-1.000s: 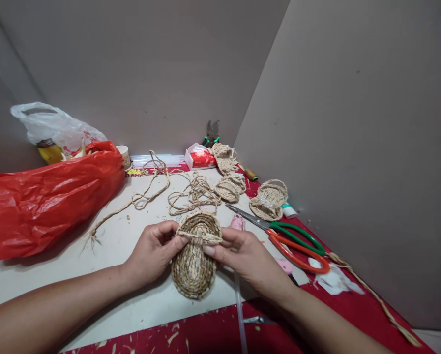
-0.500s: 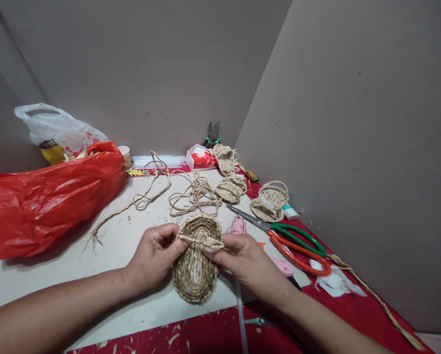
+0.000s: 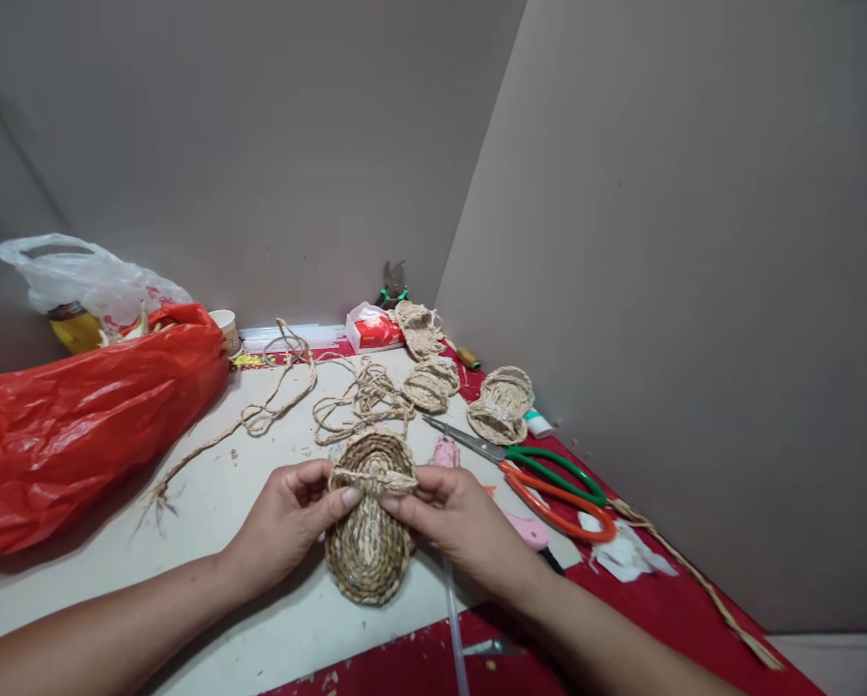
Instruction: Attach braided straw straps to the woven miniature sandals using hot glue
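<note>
Looks pretty far along to me: the woven straw piece (image 3: 367, 561) has its coiled base formed and a braided band (image 3: 386, 479) already across it, though I can't tell what's left to do. It's in front of the loose cord (image 3: 375, 391), over the white board (image 3: 274, 619). Left hand (image 3: 295, 512) pinches one edge by the band, right hand (image 3: 454, 517) the other, thumbs against fingers, barely open

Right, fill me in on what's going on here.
A person's left hand and right hand grip a woven straw piece from opposite sides, thumbs close to the band across it. Loose straw cord lies beyond it on the white board. The scissors lie to the right, in neither hand.
</note>
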A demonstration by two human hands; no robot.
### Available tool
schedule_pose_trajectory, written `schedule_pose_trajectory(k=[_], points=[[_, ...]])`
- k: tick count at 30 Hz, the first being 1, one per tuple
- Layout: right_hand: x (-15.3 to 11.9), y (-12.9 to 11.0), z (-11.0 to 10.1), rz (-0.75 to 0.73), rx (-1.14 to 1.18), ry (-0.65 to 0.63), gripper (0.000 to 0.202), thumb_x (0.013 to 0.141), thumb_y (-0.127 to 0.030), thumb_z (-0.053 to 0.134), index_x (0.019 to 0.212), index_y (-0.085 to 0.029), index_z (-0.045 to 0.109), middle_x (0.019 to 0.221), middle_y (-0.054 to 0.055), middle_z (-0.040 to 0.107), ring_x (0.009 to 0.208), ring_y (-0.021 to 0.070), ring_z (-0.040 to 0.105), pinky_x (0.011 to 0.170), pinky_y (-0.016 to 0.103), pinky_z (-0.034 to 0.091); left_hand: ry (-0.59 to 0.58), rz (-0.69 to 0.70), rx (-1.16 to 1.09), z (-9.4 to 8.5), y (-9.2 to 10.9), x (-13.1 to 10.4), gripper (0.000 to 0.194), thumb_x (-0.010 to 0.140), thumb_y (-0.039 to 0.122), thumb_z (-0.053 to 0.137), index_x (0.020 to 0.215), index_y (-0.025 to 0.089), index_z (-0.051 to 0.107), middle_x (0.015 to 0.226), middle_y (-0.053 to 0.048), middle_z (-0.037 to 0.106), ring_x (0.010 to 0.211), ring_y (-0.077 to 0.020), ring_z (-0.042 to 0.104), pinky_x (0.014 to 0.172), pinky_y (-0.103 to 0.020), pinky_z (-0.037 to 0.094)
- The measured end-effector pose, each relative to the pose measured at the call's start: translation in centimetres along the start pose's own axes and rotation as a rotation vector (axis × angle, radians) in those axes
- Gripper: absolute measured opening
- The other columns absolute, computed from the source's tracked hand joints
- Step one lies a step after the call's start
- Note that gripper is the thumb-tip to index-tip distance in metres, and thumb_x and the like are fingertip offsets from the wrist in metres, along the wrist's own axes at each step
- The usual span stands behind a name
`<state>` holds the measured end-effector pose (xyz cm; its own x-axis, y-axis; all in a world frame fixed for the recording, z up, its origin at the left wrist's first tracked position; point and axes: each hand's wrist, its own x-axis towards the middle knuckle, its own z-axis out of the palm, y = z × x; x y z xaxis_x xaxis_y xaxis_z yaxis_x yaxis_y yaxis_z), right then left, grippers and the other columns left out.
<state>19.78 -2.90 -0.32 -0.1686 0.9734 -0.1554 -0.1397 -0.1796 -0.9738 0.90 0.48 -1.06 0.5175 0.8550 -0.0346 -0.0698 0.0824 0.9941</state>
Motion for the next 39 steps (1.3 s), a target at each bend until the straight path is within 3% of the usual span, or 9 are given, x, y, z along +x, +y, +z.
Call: schedule_pose_trajectory(k=[7,16,22,29,35,39], points=[[0.1,0.2,-0.1,0.012,0.021,-0.048,0.035,0.063,-0.042,0.08,0.081,-0.013,0.072,0.066,0.0,0.063,0.056,0.0093,0.049,0.054,0.022,0.039,-0.004,0.024,0.011,-0.1,0.0,0.1,0.021,0.08,0.032,0.067,0.091,0.015,0.071,0.083,-0.005,0.07,0.077,-0.0164,0.059,0.078,-0.031,0.046],[0.1,0.4,-0.1,-0.009,-0.001,-0.057,0.029,0.066,-0.037,0.079,0.077,-0.011,0.072,0.06,-0.003,0.057,0.055,0.008,0.044,0.056,0.022,0.036,-0.025,0.022,0.031,-0.2,0.1,-0.1,0.017,0.079,0.028,0.069,0.09,0.016,0.072,0.078,-0.003,0.068,0.075,-0.0148,0.056,0.072,-0.027,0.044],[0.2,0.0,-0.3,-0.032,0.023,-0.024,0.029,0.065,-0.036,0.08,0.077,-0.011,0.071,0.06,-0.002,0.059,0.054,0.0072,0.046,0.053,0.021,0.036,-0.056,-0.033,-0.035,-0.1,0.0,0.2,0.021,0.08,0.03,0.068,0.093,0.015,0.07,0.086,-0.005,0.071,0.078,-0.0162,0.061,0.079,-0.03,0.046],[0.4,0.0,-0.9,-0.066,0.063,0.059,0.033,0.062,-0.039,0.081,0.077,-0.011,0.071,0.062,-0.001,0.063,0.051,0.0074,0.049,0.05,0.021,0.04,-0.176,-0.092,-0.085,0.0,-0.1,0.4,0.025,0.079,0.029,0.068,0.101,0.017,0.067,0.093,-0.006,0.07,0.086,-0.0178,0.062,0.083,-0.032,0.047],[0.7,0.0,-1.3,-0.122,0.134,0.109,0.033,0.065,-0.04,0.079,0.081,-0.012,0.072,0.067,0.001,0.066,0.057,0.0103,0.055,0.055,0.024,0.044,0.0,-0.085,0.006,-0.4,0.0,0.4,0.022,0.08,0.036,0.067,0.092,0.018,0.064,0.068,0.003,0.059,0.059,-0.0084,0.051,0.06,-0.021,0.042],[0.8,-0.5,-1.5,-0.097,0.214,0.183,0.033,0.062,-0.039,0.081,0.079,-0.013,0.07,0.061,-0.002,0.063,0.049,0.0083,0.053,0.05,0.022,0.043,0.12,-0.04,0.06,-0.4,0.3,0.4,0.024,0.084,0.041,0.061,0.089,0.017,0.062,0.067,0.002,0.06,0.055,-0.0088,0.049,0.056,-0.022,0.04]])
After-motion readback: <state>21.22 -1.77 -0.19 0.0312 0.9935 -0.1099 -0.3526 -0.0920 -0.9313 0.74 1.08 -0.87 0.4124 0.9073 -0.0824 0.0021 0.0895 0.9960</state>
